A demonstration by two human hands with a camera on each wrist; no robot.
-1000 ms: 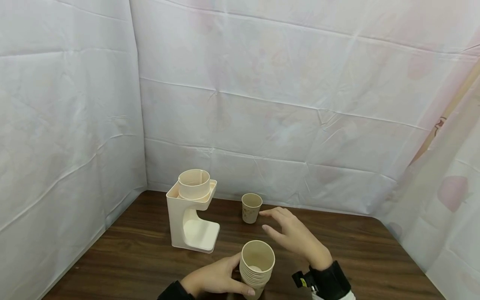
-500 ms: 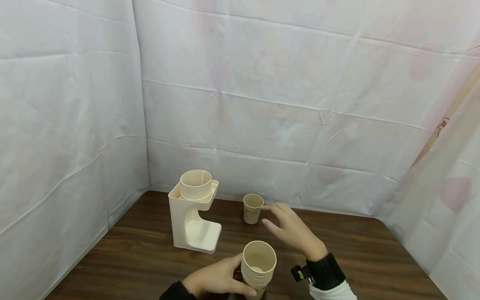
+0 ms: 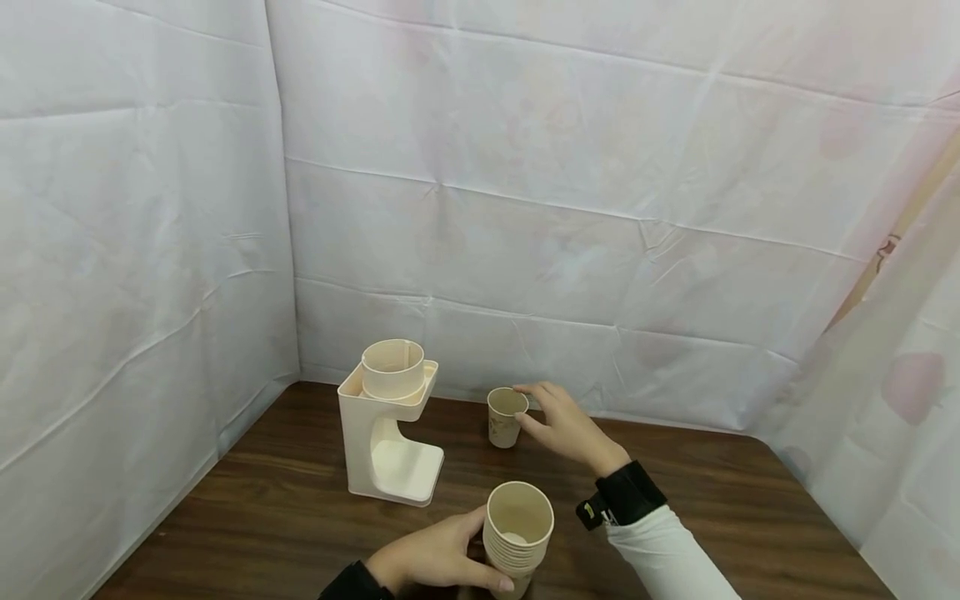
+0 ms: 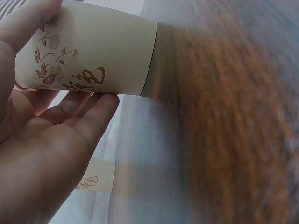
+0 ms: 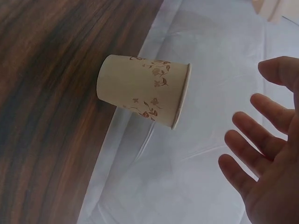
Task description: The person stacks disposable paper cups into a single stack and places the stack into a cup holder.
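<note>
A nested stack of cream paper cups (image 3: 517,550) stands upright at the front of the table in the head view. My left hand (image 3: 442,554) grips its side, thumb in front and fingers behind; the left wrist view shows brown flowers and lettering on the lowest cup (image 4: 107,51). Farther back, a single paper cup (image 3: 502,428) stands upright. Over the right side of its rim, my right hand (image 3: 562,425) hovers with fingers extended. In the right wrist view, those fingers (image 5: 254,133) are spread and apart from the single cup (image 5: 142,91).
Left of the cups stands a cream C-shaped stand (image 3: 358,454) with a round ring (image 3: 393,382) on top and a flat base plate. The dark wood table (image 3: 262,500) backs onto white curtains (image 3: 525,208), which also rise along the left side.
My right hand has moved forward and left, from beside the single cup to over its rim. My left hand has stayed on the stack of cups.
</note>
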